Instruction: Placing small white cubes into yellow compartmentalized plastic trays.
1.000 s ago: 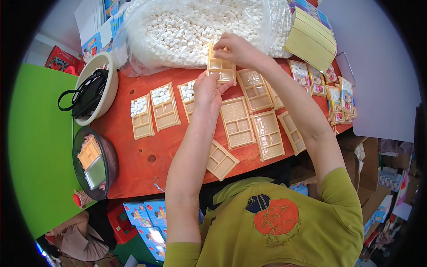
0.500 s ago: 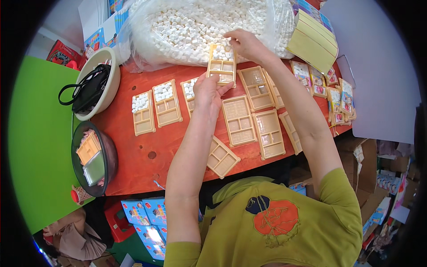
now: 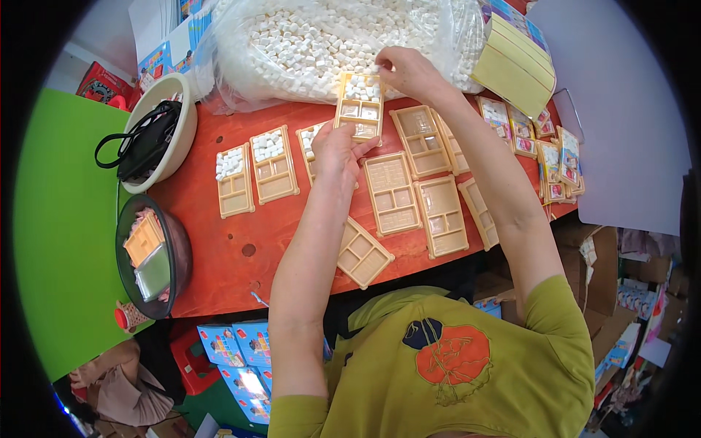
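Note:
My left hand (image 3: 334, 152) grips the lower end of a beige compartment tray (image 3: 351, 112), raised over the red table at the front of a clear plastic bag (image 3: 219, 82). White marshmallows (image 3: 361, 88) lie in its large top compartment; the lower compartments look bare. Beside that top end, my right hand (image 3: 410, 74) has its fingers pinched together; whatever they hold is too small to make out. Behind both hands, loose marshmallows (image 3: 307, 52) fill the bag. Left of my left forearm are trays with marshmallows in their top compartments, including one tray (image 3: 274, 169) standing next to another (image 3: 234, 182).
Unfilled trays (image 3: 442, 219) lie between and under my forearms, one tray (image 3: 364, 255) askew near the front edge. Packed sets (image 3: 561, 171) are piled at right. A cream basin (image 3: 177, 157) with a black bag and a dark bowl (image 3: 180, 255) stand left. Yellow card (image 3: 515, 66) leans at back right.
The held tray has shifted slightly left with my left hand. My right hand has moved a little to the right, its fingers drawn closer together beside the tray's top end.

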A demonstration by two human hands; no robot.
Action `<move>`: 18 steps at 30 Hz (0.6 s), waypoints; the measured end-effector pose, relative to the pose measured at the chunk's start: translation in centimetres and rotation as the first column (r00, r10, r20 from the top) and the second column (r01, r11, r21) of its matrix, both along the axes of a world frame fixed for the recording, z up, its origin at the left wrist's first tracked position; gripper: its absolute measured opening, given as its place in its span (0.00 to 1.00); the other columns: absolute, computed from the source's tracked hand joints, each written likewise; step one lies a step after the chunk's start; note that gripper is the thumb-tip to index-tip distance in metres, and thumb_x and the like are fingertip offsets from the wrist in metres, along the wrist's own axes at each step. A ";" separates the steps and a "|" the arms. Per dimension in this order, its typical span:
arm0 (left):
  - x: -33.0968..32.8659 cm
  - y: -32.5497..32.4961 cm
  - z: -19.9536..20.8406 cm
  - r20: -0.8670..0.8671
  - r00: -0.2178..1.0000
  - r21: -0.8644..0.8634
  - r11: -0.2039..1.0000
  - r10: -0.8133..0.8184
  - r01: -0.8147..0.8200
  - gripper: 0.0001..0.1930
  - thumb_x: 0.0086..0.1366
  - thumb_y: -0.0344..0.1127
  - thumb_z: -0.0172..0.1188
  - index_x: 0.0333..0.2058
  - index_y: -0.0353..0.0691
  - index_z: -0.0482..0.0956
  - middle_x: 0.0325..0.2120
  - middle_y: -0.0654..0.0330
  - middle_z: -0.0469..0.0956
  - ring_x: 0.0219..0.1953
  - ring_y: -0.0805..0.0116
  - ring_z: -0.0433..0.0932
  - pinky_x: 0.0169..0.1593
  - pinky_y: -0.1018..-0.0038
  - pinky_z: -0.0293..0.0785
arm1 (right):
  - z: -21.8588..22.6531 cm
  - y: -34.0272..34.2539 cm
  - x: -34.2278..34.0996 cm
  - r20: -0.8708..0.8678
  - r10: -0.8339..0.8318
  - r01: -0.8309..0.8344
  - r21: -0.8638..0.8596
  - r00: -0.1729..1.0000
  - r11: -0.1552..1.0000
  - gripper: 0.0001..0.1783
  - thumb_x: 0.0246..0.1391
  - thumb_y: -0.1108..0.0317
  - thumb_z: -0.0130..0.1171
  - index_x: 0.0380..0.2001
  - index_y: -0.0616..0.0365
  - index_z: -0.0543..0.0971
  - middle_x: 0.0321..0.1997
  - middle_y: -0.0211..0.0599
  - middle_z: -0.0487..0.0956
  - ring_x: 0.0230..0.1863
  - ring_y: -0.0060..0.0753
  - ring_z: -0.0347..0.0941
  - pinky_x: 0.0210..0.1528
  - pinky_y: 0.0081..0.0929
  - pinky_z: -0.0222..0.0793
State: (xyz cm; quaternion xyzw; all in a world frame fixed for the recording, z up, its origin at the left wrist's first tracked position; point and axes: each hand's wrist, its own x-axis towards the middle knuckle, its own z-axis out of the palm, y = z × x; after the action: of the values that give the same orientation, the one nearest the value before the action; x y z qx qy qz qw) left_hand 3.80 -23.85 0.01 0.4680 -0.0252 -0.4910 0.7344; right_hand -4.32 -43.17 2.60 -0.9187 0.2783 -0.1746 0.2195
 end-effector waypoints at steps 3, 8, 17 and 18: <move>-0.3 -0.2 0.1 -0.005 1.000 0.033 0.999 0.022 -0.021 0.14 0.66 0.20 0.45 0.50 0.27 0.70 0.43 0.47 0.78 0.38 0.57 0.82 0.35 0.64 0.88 | -0.6 1.4 0.2 -0.044 0.159 -0.164 -0.138 0.986 0.977 0.13 0.56 0.65 0.55 0.42 0.54 0.82 0.43 0.42 0.79 0.44 0.46 0.77 0.47 0.40 0.74; -0.3 0.2 0.1 -0.022 1.000 -0.003 1.000 0.005 -0.005 0.13 0.66 0.21 0.46 0.49 0.28 0.69 0.43 0.47 0.78 0.38 0.57 0.83 0.35 0.64 0.88 | 0.1 2.1 -0.4 0.113 0.162 -0.145 -0.151 0.980 0.978 0.10 0.57 0.69 0.57 0.40 0.59 0.82 0.39 0.44 0.78 0.40 0.46 0.76 0.44 0.35 0.72; -0.2 5.3 1.1 0.032 0.999 0.033 0.999 0.007 -0.008 0.12 0.67 0.23 0.48 0.49 0.29 0.68 0.42 0.48 0.79 0.36 0.60 0.83 0.35 0.66 0.87 | 2.4 7.1 -1.0 0.156 0.191 -0.174 -0.117 0.969 0.978 0.10 0.56 0.67 0.60 0.37 0.62 0.82 0.36 0.43 0.78 0.38 0.44 0.77 0.42 0.34 0.72; -0.1 6.3 1.2 0.046 0.999 0.044 0.999 -0.005 0.003 0.13 0.67 0.23 0.49 0.49 0.29 0.68 0.42 0.49 0.79 0.36 0.61 0.83 0.35 0.66 0.87 | 2.9 8.5 -0.7 0.174 0.260 -0.247 -0.092 0.950 0.965 0.10 0.56 0.67 0.60 0.37 0.62 0.82 0.36 0.43 0.78 0.38 0.44 0.77 0.42 0.34 0.72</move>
State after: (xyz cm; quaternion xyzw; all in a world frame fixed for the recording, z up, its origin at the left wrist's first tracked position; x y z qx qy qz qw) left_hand 3.72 -17.54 1.23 0.4954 -0.0323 -0.4818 0.7221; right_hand -4.97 -34.66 5.51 -0.9336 0.1301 -0.2389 0.2330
